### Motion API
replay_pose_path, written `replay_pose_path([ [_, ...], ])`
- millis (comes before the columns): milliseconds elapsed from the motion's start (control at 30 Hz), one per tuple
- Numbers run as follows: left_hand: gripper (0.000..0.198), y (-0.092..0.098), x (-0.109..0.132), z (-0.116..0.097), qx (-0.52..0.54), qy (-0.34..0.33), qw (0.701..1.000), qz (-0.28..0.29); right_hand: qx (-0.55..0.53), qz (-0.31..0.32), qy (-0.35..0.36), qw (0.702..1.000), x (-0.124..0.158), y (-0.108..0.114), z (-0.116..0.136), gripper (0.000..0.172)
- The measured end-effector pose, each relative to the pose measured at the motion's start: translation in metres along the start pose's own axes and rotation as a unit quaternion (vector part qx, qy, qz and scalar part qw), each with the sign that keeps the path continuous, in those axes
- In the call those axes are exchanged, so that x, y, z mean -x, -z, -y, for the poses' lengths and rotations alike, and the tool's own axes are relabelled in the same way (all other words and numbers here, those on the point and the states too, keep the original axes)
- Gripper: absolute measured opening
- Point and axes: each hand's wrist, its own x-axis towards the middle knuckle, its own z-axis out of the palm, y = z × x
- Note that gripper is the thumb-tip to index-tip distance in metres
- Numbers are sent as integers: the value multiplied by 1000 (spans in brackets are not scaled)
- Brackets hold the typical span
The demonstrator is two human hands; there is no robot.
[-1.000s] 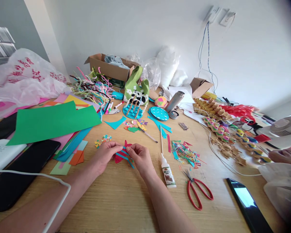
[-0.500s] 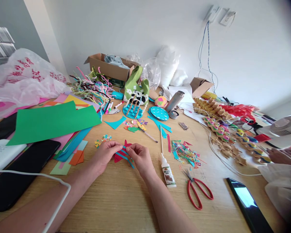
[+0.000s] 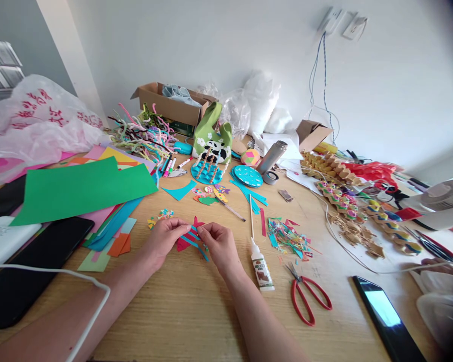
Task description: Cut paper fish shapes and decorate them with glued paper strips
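Between my hands is a red paper fish [image 3: 184, 243] with blue paper strips [image 3: 193, 237] lying slantwise across it. My left hand [image 3: 168, 238] pinches its upper left part between thumb and forefinger. From the other side, my right hand [image 3: 218, 243] has thumb and fingertips pressed together at the right edge of the fish and the strip ends. One blue strip pokes out below, toward me. A white glue bottle [image 3: 261, 269] with a long nozzle lies right of my right hand, and red-handled scissors [image 3: 304, 296] lie open farther right.
Coloured paper sheets [image 3: 79, 188] and a black phone [image 3: 49, 271] lie at left. Paper scraps [image 3: 289, 239], a brush [image 3: 230, 208] and small paper fish cut-outs [image 3: 207, 198] are ahead. A steel flask [image 3: 272, 163] stands behind. Another phone [image 3: 387, 317] and another person's hand [image 3: 443, 269] are at right.
My hands stay at the fish, with only a slight shift of the right fingers and the strips. The other person's hand at far right has moved down toward me.
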Motion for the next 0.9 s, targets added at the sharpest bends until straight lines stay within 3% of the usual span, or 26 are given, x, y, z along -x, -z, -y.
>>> replay_pose_path([
  [367, 21, 1, 0, 1, 6, 30, 1000, 6, -85, 24, -50, 995, 2, 1, 5, 32],
  [533, 23, 0, 2, -2, 55, 39, 997, 22, -91, 10, -48, 995, 2, 0, 6, 27],
  [900, 18, 0, 1, -2, 1, -9, 1000, -17, -67, 17, -47, 996, 1, 0, 2, 28],
])
